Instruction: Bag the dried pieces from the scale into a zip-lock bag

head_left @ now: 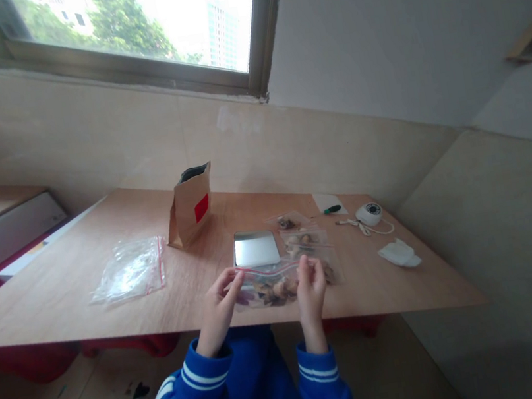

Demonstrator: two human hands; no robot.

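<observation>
A broad wooden worktop (83,280) takes up the middle of the view, set against a pale wall under a window (131,33). The small metal scale (255,249) near the worktop's front edge serves as the landmark for everything else.

Behind and to the left of the scale stands a brown paper pouch (190,207) with a red label, upright and open at the top. Further left of the scale, well apart from it, lies a heap of empty clear zip bags (129,270) with red seal strips. Just right of the scale, touching or nearly touching it, lie filled zip bags (305,241) holding brownish pieces, one behind another. Well to the right of the scale lies a crumpled white tissue (399,253); behind that, a round white device (369,213) with a thin cord, and a white card (326,202) with a green pen (332,209) on it.

Directly in front of the scale, over the worktop's front edge, both hands hold a clear zip bag (270,287) filled with brownish pieces. The left hand (219,306) pinches its top left corner, the grip clamped on the red seal strip. The right hand (310,286) pinches the top right corner, fingers likewise closed on the bag. Both wrists wear blue sleeves with white stripes.
</observation>
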